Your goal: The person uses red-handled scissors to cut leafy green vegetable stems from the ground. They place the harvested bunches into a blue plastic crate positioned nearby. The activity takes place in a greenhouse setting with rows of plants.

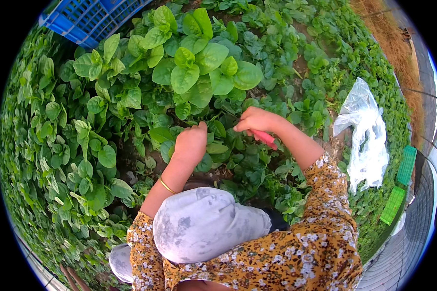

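Note:
Dense leafy green plants (200, 69) grow in front of me, with large glossy leaves just beyond my hands. My left hand (192, 141), below a gold bangle (166, 184), is closed at the stems among the leaves; what its fingers grip is hidden. To its right, my right hand (258, 120) is closed around the red handle (264, 139) of a small tool. The tool's working end cannot be made out among the stems. A gap with foliage lies between the two hands.
A blue plastic crate (91, 22) stands at the upper left. Clear plastic bags (367, 145) lie on plants at the right. Green crates (393, 205) are beyond them, near dark netting (415, 225). Dry brown straw (397, 47) runs along the bed's upper right edge.

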A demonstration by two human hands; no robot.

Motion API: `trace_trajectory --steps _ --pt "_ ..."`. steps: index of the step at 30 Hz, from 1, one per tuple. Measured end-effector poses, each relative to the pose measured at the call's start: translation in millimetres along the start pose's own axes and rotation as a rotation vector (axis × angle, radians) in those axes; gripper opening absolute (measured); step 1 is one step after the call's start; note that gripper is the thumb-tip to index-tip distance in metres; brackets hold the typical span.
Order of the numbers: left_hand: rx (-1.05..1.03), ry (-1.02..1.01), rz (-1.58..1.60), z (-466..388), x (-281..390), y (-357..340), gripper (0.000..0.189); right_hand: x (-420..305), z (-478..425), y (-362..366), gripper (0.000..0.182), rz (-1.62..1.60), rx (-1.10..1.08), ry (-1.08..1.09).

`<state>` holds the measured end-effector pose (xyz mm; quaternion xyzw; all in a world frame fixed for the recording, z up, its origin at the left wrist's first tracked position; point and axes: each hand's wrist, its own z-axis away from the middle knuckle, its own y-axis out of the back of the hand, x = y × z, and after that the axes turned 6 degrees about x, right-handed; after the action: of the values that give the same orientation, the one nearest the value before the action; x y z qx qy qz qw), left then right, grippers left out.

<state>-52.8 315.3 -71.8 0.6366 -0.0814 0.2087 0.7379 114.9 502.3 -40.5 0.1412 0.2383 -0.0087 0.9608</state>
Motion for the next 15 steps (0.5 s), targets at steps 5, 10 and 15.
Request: trace_trajectory --steps 5,10,15 --pt "0.097 -0.052 -0.080 7.7 -1.8 -7.7 0.030 -13.9 -5.3 6.4 0.039 -0.001 -0.053 -0.084" --pt "0.128 -0.042 -0.066 8.2 1.8 -4.8 0.028 -8.6 -22.3 -3.1 0.040 -0.118 0.003 -0.047" --pt "0.210 -0.097 0.040 26.9 -13.0 -0.6 0.033 12.8 -1.7 -20.4 0.035 -0.406 0.023 0.024"
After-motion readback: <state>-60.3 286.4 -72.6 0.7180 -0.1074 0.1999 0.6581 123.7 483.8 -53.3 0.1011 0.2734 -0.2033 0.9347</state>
